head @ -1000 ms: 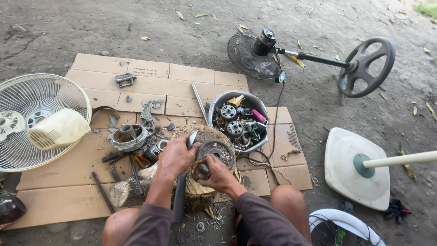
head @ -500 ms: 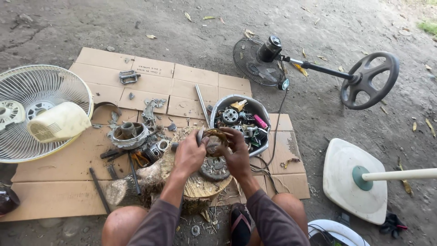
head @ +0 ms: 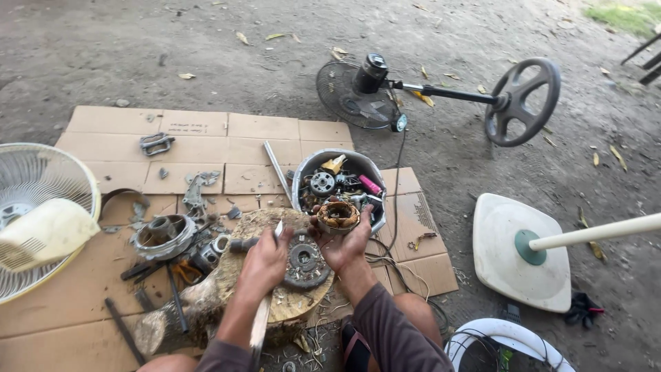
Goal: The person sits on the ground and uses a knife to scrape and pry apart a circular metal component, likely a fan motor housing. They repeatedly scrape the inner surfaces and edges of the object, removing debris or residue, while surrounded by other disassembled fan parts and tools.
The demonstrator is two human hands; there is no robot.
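Hands (head: 303, 251) over stump (head: 275, 303), parts bowl (head: 303, 180) just beyond.

We count a flattened cardboard sheet (head: 206, 131) on bare dirt ground (head: 206, 48). At its left edge we see a white fan guard (head: 34, 179) with a cream fan housing (head: 41, 231) lying on it. Beyond the sheet we note a dark fan on a stand (head: 441, 91), lying on its side. To the right we list a white fan base (head: 506, 255) with its pole (head: 599, 232). A metal bracket (head: 156, 143) lies on the far cardboard.
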